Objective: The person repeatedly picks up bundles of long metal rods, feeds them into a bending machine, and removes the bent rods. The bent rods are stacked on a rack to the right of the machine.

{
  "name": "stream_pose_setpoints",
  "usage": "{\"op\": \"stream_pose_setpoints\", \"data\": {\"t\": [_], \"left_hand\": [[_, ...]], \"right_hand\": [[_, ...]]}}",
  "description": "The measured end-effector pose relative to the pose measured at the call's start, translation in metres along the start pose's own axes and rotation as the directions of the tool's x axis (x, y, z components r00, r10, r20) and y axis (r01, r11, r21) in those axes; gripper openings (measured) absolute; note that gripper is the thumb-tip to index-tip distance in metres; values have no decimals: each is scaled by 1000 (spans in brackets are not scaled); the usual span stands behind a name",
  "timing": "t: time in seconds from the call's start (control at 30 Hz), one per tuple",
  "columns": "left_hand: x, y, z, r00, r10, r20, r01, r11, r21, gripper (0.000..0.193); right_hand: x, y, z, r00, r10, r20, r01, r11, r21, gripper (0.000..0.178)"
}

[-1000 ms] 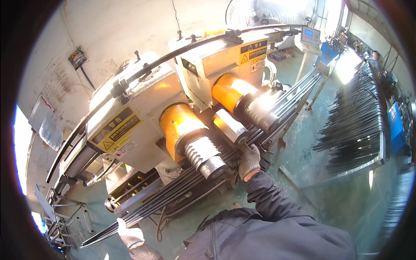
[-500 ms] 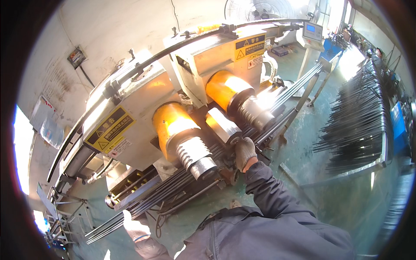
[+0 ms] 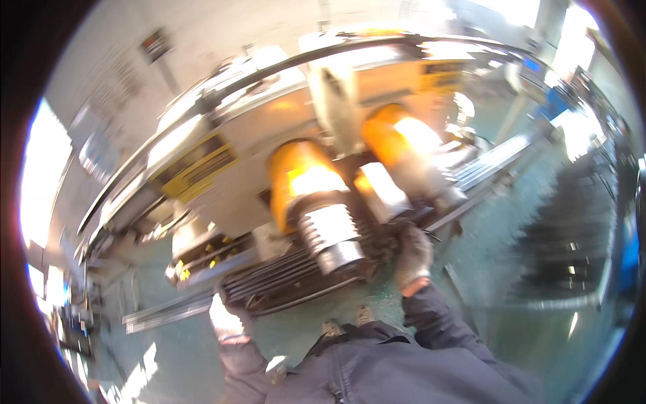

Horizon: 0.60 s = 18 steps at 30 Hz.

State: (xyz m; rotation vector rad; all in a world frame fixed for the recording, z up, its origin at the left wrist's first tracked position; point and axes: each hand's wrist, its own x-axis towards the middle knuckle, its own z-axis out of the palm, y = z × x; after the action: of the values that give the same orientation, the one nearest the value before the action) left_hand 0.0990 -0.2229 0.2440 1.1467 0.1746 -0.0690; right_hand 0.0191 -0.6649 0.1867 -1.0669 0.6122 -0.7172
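My left hand (image 3: 227,319), in a pale work glove, is up against the front edge of a bundle of long thin metal rods (image 3: 165,311). Blur smears its fingers, so its grip is unclear. My right hand (image 3: 414,256), also gloved, reaches in just below the light-coloured block (image 3: 385,193) between two machine heads; its fingertips are hidden there. The left head has an orange cylinder (image 3: 303,172) with a ridged steel spindle (image 3: 330,232) at its end. A second orange cylinder (image 3: 397,135) projects on the right. The rods run beneath both heads.
A curved dark rail (image 3: 282,66) spans the machine top. On the right, a rack (image 3: 558,236) carries a mass of dark rods. A control box with a blue screen (image 3: 531,65) stands at the far right. Yellow warning labels (image 3: 196,165) mark the housing.
The view has swung, so the machine sits further right in the picture and is blurred. My left hand appears further along the rods towards the machine; my right stays by the block.
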Motion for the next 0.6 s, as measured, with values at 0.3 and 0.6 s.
{"op": "stream_pose_setpoints", "data": {"t": [0.3,0.6], "left_hand": [[21,29,-120,994,-76,80,110,763,-637,37],[74,163,-333,849,92,-520,-351,834,-425,28]], "right_hand": [[-29,66,-122,976,205,-69,-216,907,-362,34],[-120,173,-195,868,416,-273,-493,645,-584,35]]}}
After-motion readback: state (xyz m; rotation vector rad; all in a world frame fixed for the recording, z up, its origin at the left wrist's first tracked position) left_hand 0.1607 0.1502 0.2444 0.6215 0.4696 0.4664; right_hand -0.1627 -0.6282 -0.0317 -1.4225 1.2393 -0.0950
